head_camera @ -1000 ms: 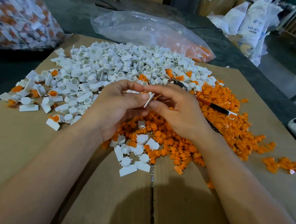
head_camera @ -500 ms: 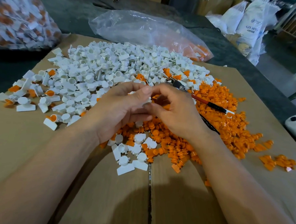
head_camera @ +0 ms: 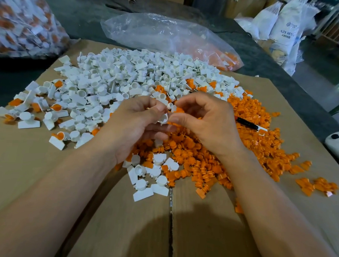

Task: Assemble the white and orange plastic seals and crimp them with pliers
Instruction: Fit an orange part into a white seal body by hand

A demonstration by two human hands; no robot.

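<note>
My left hand [head_camera: 138, 123] pinches a white seal cup [head_camera: 163, 118] between thumb and fingers, its round opening turned toward the right. My right hand [head_camera: 205, 122] holds an orange insert [head_camera: 178, 110] right against that cup. Both hands hover over the middle of the cardboard. A big heap of white seal bodies [head_camera: 128, 78] lies behind and to the left. Orange inserts [head_camera: 241, 142] are piled under and to the right of my hands. The pliers [head_camera: 249, 125], with red and black handles, lie on the orange pile, mostly hidden behind my right hand.
The cardboard sheet [head_camera: 123, 223] covers a dark table. A clear plastic bag [head_camera: 164, 36] lies at the back, a filled bag of seals [head_camera: 24, 27] at the far left. A white controller-like device [head_camera: 337, 142] sits at the right edge. A few assembled seals [head_camera: 58, 139] lie left.
My hands have drawn slightly apart; the white cup now shows between the fingertips, with the orange piece at its mouth. Earlier a thin white tab stuck out between them.
</note>
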